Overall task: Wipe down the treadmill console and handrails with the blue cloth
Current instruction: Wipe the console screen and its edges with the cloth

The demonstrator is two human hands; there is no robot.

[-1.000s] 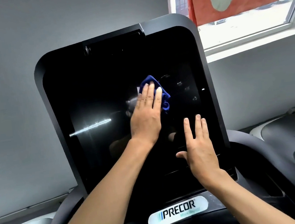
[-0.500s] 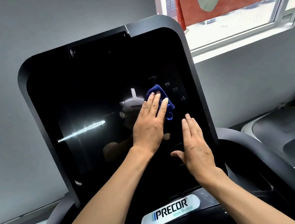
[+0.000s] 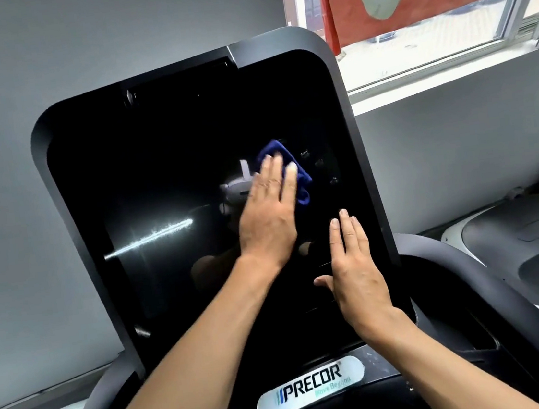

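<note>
The treadmill console [image 3: 155,170] is a tall black glossy screen in a grey frame, filling the middle of the view. My left hand [image 3: 269,211] lies flat on the screen's right-centre and presses the blue cloth [image 3: 294,170] against the glass; the cloth shows above and to the right of my fingers. My right hand [image 3: 354,268] rests flat on the lower right of the screen with its fingers straight and holds nothing. The grey right handrail [image 3: 497,298] curves down from the console's right side. The left handrail [image 3: 92,406] shows at the lower left.
A silver PRECOR badge [image 3: 311,388] sits below the screen. A second grey machine [image 3: 520,241] stands to the right. Behind it is a window [image 3: 442,20] with a red banner, and a grey wall lies to the left.
My left hand slid the cloth down and right, then back up and left across the screen. My right hand stayed flat on the lower right of the screen. The view shifted slightly.
</note>
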